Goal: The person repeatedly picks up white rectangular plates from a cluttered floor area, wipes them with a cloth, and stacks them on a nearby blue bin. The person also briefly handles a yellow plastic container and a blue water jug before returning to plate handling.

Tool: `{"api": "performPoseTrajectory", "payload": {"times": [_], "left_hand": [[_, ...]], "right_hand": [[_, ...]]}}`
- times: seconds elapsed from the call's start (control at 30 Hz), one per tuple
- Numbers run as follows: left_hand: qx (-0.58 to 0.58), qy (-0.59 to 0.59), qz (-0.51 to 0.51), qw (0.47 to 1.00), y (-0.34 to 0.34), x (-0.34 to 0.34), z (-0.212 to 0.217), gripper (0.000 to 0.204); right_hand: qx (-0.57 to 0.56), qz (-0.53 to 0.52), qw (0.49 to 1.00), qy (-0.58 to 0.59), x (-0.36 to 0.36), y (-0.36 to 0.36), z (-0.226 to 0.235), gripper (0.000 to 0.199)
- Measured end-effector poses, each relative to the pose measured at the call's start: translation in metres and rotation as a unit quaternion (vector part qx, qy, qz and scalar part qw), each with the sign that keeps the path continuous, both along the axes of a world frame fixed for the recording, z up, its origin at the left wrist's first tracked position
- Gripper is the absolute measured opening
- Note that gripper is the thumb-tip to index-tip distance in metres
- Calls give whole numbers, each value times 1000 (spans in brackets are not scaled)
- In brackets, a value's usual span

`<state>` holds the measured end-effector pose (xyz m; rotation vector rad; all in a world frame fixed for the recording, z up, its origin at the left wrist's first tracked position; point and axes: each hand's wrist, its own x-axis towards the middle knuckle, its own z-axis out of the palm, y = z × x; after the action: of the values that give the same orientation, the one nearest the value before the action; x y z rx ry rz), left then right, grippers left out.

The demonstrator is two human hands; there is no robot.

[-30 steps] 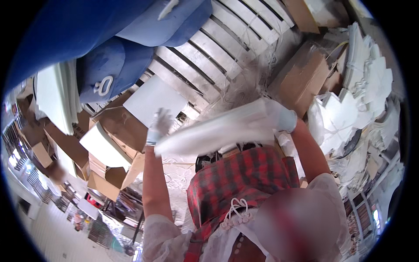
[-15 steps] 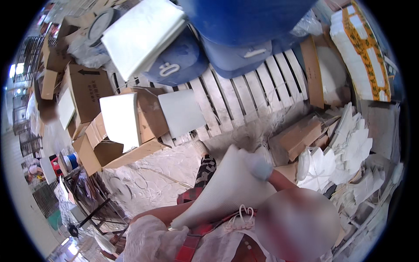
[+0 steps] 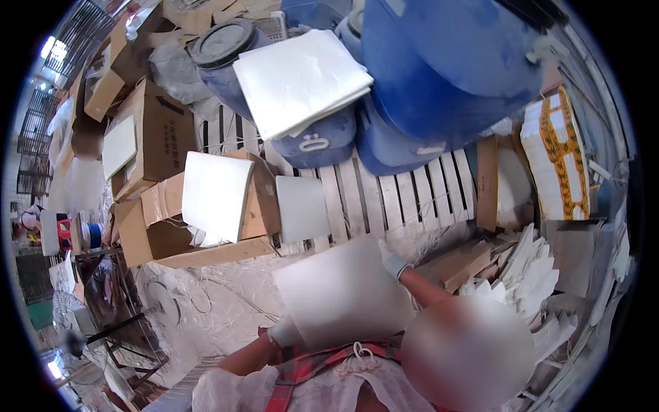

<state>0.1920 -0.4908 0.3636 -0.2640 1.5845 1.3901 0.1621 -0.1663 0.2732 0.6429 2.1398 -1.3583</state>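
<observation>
A large white sheet (image 3: 343, 292) is held in front of my body, its broad face turned up. My left hand (image 3: 285, 333), in a pale glove, grips its lower left edge, with the fingers partly hidden by the sheet. My right hand (image 3: 394, 264), also gloved, is closed on the upper right edge, near the corner. Just beyond the sheet, a smaller pale grey sheet (image 3: 303, 208) lies on the white slatted pallet (image 3: 353, 199).
Left, an open cardboard box (image 3: 147, 237) carries a white stack (image 3: 216, 196). Blue drums (image 3: 446, 75) stand at the back, and a white pile (image 3: 302, 82) tops one. Folded white pieces (image 3: 525, 275) lie at right, below a taped white block (image 3: 556, 154). A metal-framed stand (image 3: 113, 329) is lower left.
The sheet has swung from a slanted, curved pose to a flatter one facing up. My left hand now shows at its lower left edge. The whole view has shifted, with the background sitting lower.
</observation>
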Motion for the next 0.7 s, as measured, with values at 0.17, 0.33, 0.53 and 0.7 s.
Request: {"api": "performPoseTrajectory", "payload": {"times": [0.17, 0.33, 0.53, 0.7], "left_hand": [[20, 73, 55, 996, -5, -28, 32, 46], [-16, 349, 53, 935, 5, -166, 95, 39], [61, 442, 137, 885, 54, -386, 110, 39], [-262, 405, 13, 876, 64, -468, 78, 69]], "right_hand": [[127, 21, 992, -11, -96, -2, 70, 75], [178, -16, 948, 261, -269, 24, 164, 62], [424, 185, 718, 521, -486, 109, 277, 35], [516, 334, 737, 282, -473, 59, 217, 32]]}}
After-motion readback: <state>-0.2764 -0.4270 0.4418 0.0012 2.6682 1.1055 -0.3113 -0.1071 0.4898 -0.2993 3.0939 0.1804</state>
